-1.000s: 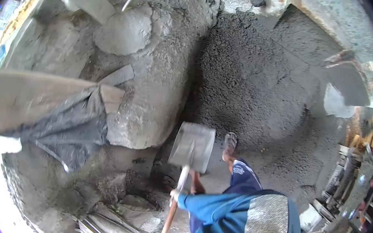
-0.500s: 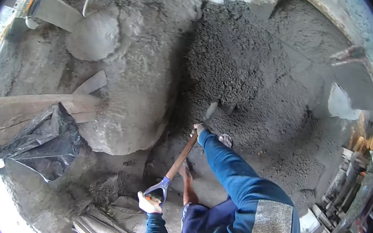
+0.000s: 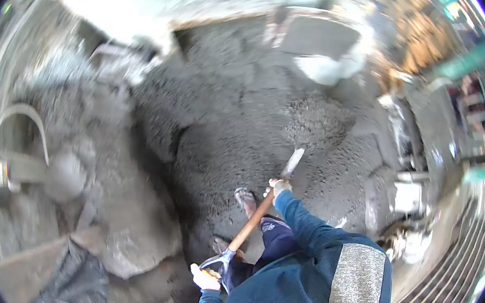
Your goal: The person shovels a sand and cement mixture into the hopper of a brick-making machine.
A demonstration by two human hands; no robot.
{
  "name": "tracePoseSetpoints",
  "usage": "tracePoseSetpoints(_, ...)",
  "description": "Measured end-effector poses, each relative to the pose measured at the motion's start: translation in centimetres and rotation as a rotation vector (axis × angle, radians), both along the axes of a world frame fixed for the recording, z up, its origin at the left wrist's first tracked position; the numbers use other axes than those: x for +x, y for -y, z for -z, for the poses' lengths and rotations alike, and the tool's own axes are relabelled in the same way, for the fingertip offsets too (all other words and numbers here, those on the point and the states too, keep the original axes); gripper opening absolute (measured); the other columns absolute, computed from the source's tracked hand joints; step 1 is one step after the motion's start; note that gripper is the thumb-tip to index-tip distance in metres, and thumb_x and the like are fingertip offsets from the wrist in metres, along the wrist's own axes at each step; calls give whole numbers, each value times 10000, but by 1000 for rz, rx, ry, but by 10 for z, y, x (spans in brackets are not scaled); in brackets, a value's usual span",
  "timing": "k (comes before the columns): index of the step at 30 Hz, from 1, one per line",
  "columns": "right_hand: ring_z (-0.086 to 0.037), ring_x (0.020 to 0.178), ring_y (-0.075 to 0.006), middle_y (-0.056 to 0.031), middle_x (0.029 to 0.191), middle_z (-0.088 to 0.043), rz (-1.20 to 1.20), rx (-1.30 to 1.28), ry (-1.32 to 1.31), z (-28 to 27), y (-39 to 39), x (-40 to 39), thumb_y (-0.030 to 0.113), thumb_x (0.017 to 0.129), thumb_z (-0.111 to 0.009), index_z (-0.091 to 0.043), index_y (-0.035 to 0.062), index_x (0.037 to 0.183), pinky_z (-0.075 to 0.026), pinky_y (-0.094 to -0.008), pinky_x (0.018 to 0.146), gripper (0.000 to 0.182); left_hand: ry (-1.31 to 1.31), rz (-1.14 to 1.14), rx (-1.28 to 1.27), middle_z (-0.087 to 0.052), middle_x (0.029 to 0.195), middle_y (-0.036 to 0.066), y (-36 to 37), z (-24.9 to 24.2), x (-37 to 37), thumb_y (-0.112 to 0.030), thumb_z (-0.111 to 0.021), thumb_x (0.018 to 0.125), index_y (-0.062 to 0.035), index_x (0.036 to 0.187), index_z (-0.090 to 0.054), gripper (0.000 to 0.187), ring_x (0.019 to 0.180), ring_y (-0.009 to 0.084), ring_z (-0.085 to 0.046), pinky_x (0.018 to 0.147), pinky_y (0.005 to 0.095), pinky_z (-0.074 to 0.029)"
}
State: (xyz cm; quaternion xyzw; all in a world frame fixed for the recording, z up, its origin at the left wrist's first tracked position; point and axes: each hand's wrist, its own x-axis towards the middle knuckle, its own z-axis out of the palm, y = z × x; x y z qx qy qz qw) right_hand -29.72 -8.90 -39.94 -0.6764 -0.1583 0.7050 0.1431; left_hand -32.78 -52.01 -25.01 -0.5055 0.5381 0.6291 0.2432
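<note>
A shovel (image 3: pixel 251 222) with a wooden shaft slants up and to the right in the head view. My left hand (image 3: pixel 205 278), in a pale glove, is closed around its blue D-shaped handle (image 3: pixel 220 261) near my body. Farther down the shaft, my right hand (image 3: pixel 279 188) grips just above the metal neck (image 3: pixel 293 163). A mound of dark, wet, gritty mix (image 3: pixel 320 121) covers the blade, whose outline is hidden. Grey mix (image 3: pixel 221 131) spreads over the floor around it.
My sandalled feet (image 3: pixel 245 200) stand in the mix. A large rounded, mortar-crusted mass (image 3: pixel 134 229) rises on the left, with a black plastic sheet (image 3: pixel 78 279) below it. A grey-filled container (image 3: pixel 319 38) sits at the back. Ribbed metal sheeting (image 3: pixel 436 278) lies at right.
My view and body have turned to the right. The shovel has swung right with the dark mix over its blade, and both hands have kept their hold.
</note>
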Motion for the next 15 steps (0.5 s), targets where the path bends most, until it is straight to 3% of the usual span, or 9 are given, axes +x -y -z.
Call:
tracePoseSetpoints(1,-611,640,-298,-93,827,-620,76,95,-35,-40,-25,14,74,880,-698,-584,145,1117,-513,-509,508,272,-20,90,-3,-443,493,21,-23,-4,-11,-663,-523,922,-122,674,-494,595,338,164,-369,353,337,-364)
tracePoseSetpoints(2,-612,662,-286,-84,813,-617,124,231,24,-106,-47,19,59,883,-686,-582,133,1122,-512,-484,538,271,94,218,254,-451,501,26,-39,-1,-28,-756,-422,910,-123,640,-496,692,400,210,-426,389,360,-388)
tracePoseSetpoints(3,-613,690,-272,-70,808,-615,86,467,22,-84,-81,47,105,932,-636,-593,127,1111,-522,-467,601,186,12,338,140,-463,525,33,-75,-16,-40,-757,-429,904,-108,687,-529,691,419,214,-436,411,363,-400)
tracePoseSetpoints(6,-583,578,-296,-85,690,-580,388,375,-233,-223,-174,77,179,902,-688,-573,84,856,-507,-526,554,156,-180,530,436,-505,573,44,-185,-69,-76,-695,-478,920,-90,785,-552,624,463,210,-476,454,352,-429)
tracePoseSetpoints(7,-598,691,-257,-67,800,-598,389,547,-272,-242,-206,92,189,931,-677,-585,77,950,-522,-445,617,146,-198,525,535,-526,595,48,-221,-82,-85,-663,-500,928,-85,815,-559,592,490,200,-502,467,340,-437)
tracePoseSetpoints(9,-592,573,-297,-105,695,-588,539,810,-182,-305,-269,117,131,892,-674,-569,61,867,-528,-479,529,129,-379,699,635,-565,668,17,-295,-145,-87,-538,-580,941,-60,850,-572,487,557,185,-548,507,321,-454)
tracePoseSetpoints(10,-590,547,-301,-123,681,-580,521,874,-258,-350,-280,130,168,892,-652,-560,39,851,-537,-456,517,164,-731,921,659,-602,716,31,-323,-189,-82,-491,-639,913,-55,895,-616,436,586,192,-569,542,318,-465)
tracePoseSetpoints(12,-594,550,-300,-98,675,-568,521,930,-481,-371,-335,176,194,920,-617,-530,48,838,-548,-497,543,189,-1341,1240,694,-637,772,48,-357,-265,-67,-334,-762,826,-33,934,-659,336,636,190,-587,585,310,-467)
tracePoseSetpoints(15,-603,593,-292,-62,689,-574,400,861,-571,-444,-297,174,291,918,-648,-539,105,875,-556,-482,581,220,-1926,1327,853,-626,776,51,-359,-315,-64,-120,-846,674,-13,934,-655,340,660,171,-577,619,308,-464)
